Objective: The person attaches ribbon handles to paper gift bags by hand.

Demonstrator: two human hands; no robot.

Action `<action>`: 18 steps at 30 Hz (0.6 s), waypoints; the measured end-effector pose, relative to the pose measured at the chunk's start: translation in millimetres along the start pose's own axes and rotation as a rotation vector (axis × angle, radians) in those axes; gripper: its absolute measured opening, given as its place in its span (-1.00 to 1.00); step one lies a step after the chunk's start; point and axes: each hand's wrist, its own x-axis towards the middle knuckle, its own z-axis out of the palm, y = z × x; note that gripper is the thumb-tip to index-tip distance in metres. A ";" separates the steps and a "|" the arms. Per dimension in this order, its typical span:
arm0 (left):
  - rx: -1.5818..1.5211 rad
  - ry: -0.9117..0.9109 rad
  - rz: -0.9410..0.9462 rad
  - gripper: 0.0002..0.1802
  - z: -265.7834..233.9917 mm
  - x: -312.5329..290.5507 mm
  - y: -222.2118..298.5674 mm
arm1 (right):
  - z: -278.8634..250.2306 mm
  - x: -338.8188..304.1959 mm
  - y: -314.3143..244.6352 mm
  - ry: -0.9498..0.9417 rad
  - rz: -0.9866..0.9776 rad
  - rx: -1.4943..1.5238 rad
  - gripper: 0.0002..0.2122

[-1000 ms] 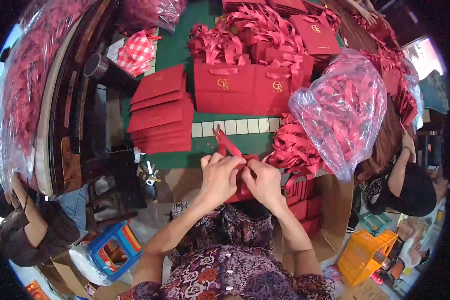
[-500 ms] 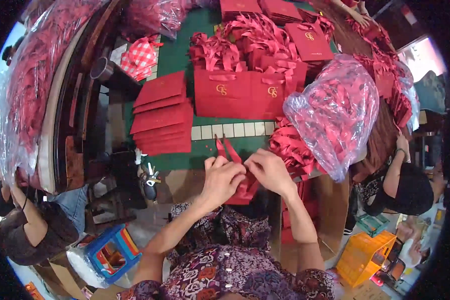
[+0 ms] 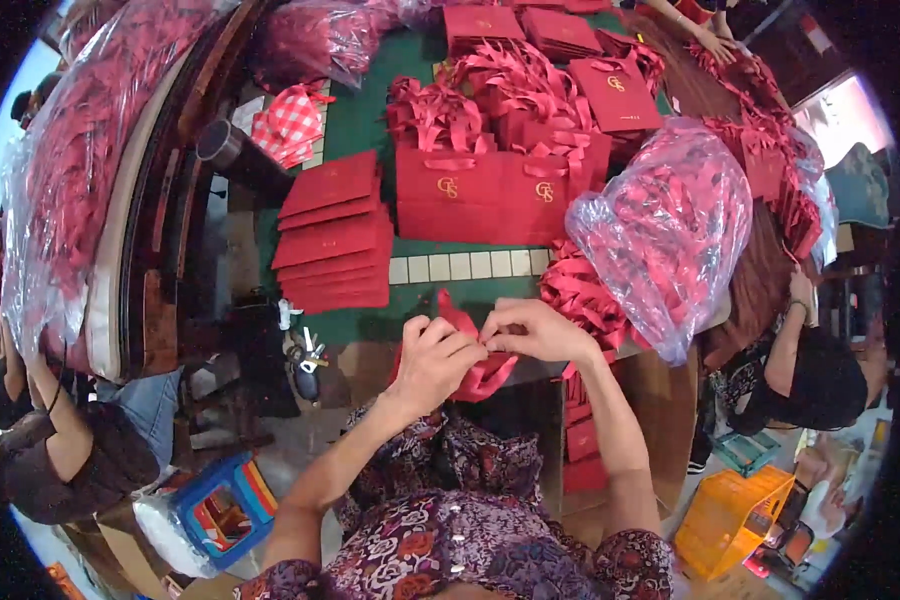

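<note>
My left hand (image 3: 432, 362) and my right hand (image 3: 538, 330) meet just off the table's near edge, fingertips almost touching. Both are closed in a pinch on a red ribbon (image 3: 456, 312). One strip of it rises above the left fingers toward the green tabletop, and red material hangs below the hands. Whether a bag is attached there is hard to see behind the fingers. Beyond my left hand lies a stack of flat red paper bags (image 3: 332, 262). Loose red ribbons (image 3: 582, 295) are heaped beyond my right hand.
Upright red gift bags (image 3: 450, 200) with ribbon handles stand mid-table. A clear plastic sack of ribbons (image 3: 675, 230) sits to the right. A dark cylinder (image 3: 238, 152) and checked cloth (image 3: 288, 122) lie left. Keys (image 3: 312, 352) hang near the edge. Co-workers' arms show at both sides.
My hands have drawn together, the right shifting slightly left. Two ribbon ends reached up over the table before; now one broader strip shows. The red piece beneath the hands has shifted.
</note>
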 end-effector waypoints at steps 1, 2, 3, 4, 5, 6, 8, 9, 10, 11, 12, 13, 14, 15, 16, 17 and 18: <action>-0.008 0.005 -0.006 -0.83 -0.7 1.0 -0.3 | -1.0 0.5 -0.3 0.003 0.001 -0.001 -0.86; -0.016 0.010 -0.012 -0.84 -1.5 2.3 -0.7 | -1.6 1.7 -1.0 -0.011 0.049 0.075 -0.88; -0.018 0.010 -0.009 -0.84 -2.7 4.2 -1.5 | -1.2 2.9 -1.8 -0.026 0.098 0.152 -0.90; -0.033 -0.006 -0.021 -0.85 -4.4 7.7 -1.5 | 12.4 2.1 8.2 0.074 0.167 0.507 -0.93; -0.046 -0.024 -0.035 -0.87 -5.0 9.8 -2.8 | 20.3 4.2 12.2 0.148 0.153 0.471 -0.92; -0.063 -0.049 -0.064 -0.90 -4.8 10.6 -4.7 | 26.4 6.2 16.2 0.223 0.141 0.434 -0.91; -0.149 -0.089 -0.116 -0.91 -6.8 12.5 -3.4 | 33.3 11.6 28.5 0.389 0.216 0.392 -0.89; -0.234 -0.129 -0.170 -0.91 -7.2 14.0 -2.0 | 31.7 13.5 35.5 0.520 0.217 0.377 -0.89; -0.211 -0.121 -0.159 -0.89 -6.2 14.1 0.6 | 23.9 16.3 36.2 0.594 0.241 0.369 -0.89; -0.212 -0.121 -0.157 -0.89 -6.0 15.2 0.7 | 17.6 15.1 35.5 0.614 0.183 0.311 -0.87; -0.221 -0.095 -0.217 -0.88 -5.6 16.7 0.4 | 15.5 11.7 33.2 0.616 0.184 0.310 -0.87; -0.228 -0.068 -0.280 -0.88 -6.4 17.5 0.2 | 14.2 8.6 26.1 0.651 0.192 0.196 -0.84; -0.207 -0.036 -0.299 -0.87 -6.4 16.0 -3.7 | 12.1 6.6 17.2 0.680 0.197 0.082 -0.81; -0.184 -0.012 -0.331 -0.87 -6.2 14.1 -6.8 | 8.9 -0.1 5.1 0.613 0.288 0.046 -0.74; -0.168 0.011 -0.356 -0.87 -3.7 14.0 -7.6 | 7.5 -11.6 2.9 0.527 0.248 -0.086 -0.73; -0.166 0.016 -0.374 -0.87 -1.8 13.7 -10.8 | 7.4 -19.9 -1.7 0.437 0.204 -0.214 -0.73; -0.163 0.018 -0.375 -0.87 0.8 14.4 -13.6 | 6.3 -28.9 -9.0 0.311 0.125 -0.351 -0.74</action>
